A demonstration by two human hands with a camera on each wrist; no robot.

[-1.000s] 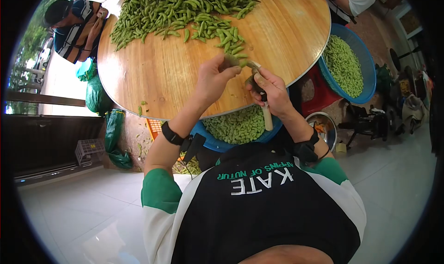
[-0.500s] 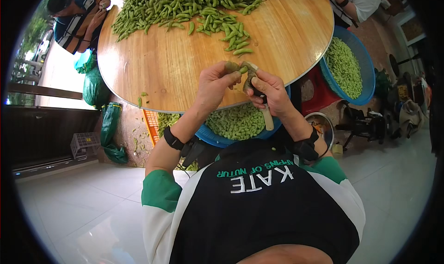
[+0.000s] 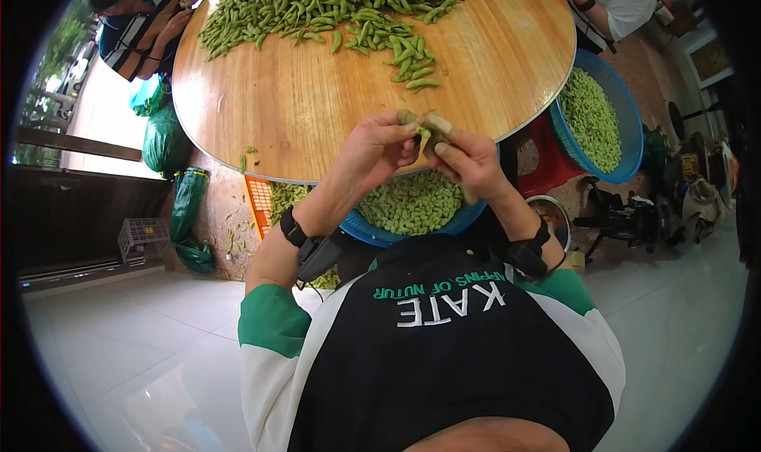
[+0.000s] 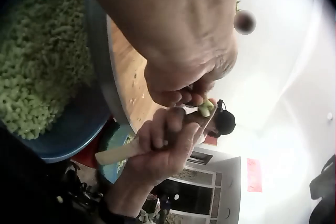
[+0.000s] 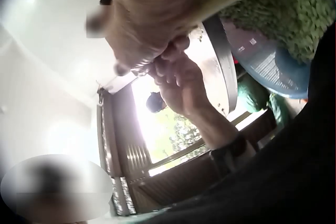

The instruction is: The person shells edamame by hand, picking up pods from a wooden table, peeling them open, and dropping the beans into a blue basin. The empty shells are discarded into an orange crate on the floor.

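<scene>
Between my two hands, over the near edge of the round wooden table [image 3: 317, 127], is a green soybean pod [image 3: 424, 133]. My left hand [image 3: 372, 147] pinches it between thumb and fingers. In the left wrist view the pod [image 4: 207, 108] shows pale green at the fingertips. My right hand [image 3: 474, 160] meets the left at the pod, its fingers wrapped round a tool whose pale handle [image 4: 118, 153] sticks out below the palm. The tool's working end is mostly hidden by the fingers. A pale covering [image 3: 437, 122] sits on a right fingertip.
A large heap of pods [image 3: 317, 8] spreads over the table's far side, a few trailing nearer. Shelled beans fill a blue basin [image 3: 380, 232] under my hands and another blue basin [image 3: 638, 127] at the right. An orange crate [image 3: 258, 202] stands left; people sit across.
My left hand has come back from the trailing pods with one pod and brought it against the right hand. The tool's handle has swung and is now blurred.
</scene>
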